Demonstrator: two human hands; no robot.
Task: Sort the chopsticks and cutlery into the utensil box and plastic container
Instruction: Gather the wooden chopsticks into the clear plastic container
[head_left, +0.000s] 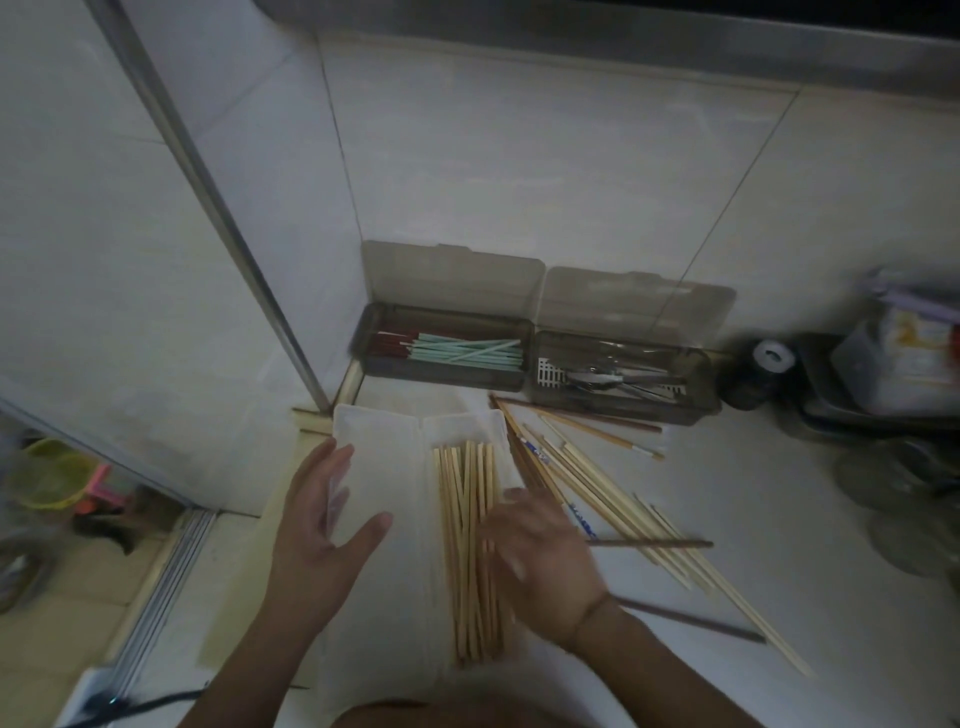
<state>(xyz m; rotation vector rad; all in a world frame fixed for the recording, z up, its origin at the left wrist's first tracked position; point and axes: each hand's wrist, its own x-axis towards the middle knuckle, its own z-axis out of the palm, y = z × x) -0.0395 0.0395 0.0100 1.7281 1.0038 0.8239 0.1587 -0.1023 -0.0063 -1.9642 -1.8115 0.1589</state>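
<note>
We have the white translucent plastic container (384, 519) lying open in front of us on the pale tabletop (779, 519), its lid half to the left and its tray half to the right, and a sheaf of pale bamboo chopsticks (467, 545) already lies in the tray. Their long axis runs from near us to away from us, roughly along the tray, though a few cross each other at slight angles. Our left hand (322, 525) rests on the lid half with fingers straight and spread, holding nothing. Our right hand (540, 561) is blurred at the tray's right edge, over the chopsticks; we cannot tell whether its fingers pinch anything. Just right of the container a loose heap of unsorted wooden chopsticks (613, 499) fans out, its far ends converging towards the boxes and its near ends spreading to our right; a dark brown chopstick (654, 544) lies across it, nearly sideways. Beyond stands the smoky brown two-compartment utensil box (530, 358) with lids raised: green-and-red chopsticks (462, 351) lie left to right in the left compartment, metal cutlery (608, 379) in the right. We judge these sticks light, stiff and a little slippery, apt to roll and scatter; they are best gathered several at once, pinched near the middle so neither end dips, then turned to line up with the tray.
</note>
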